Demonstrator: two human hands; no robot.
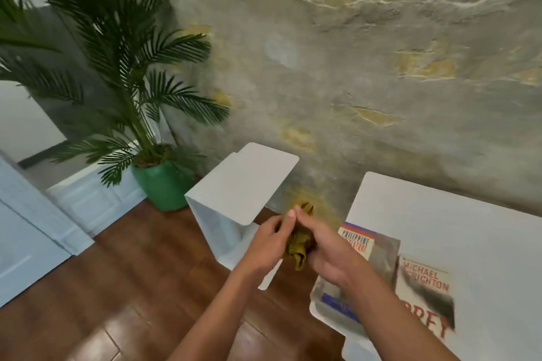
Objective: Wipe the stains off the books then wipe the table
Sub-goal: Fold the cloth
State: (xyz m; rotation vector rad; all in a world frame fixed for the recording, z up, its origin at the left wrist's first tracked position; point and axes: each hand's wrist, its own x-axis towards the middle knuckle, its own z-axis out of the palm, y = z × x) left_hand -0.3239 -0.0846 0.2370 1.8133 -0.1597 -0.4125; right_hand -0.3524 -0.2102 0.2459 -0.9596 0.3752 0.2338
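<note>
Between two white benches, our left hand (268, 239) and right hand (328, 252) both grip a soft, light cloth (297, 246), bunching it beside the books (381, 278).

Two bare forearms in view, entering from the 6 o'clock edge. No sleeves, cuffs or gloves anywhere on the visible length. Left hand (268, 239) bare: no rings, no watch or band at the wrist. Right hand (325, 252) likewise bare, nothing on fingers or wrist. Fingernails short and unpainted where visible. Frame is a bit motion-blurred, so finer detail can't be made out.
</note>
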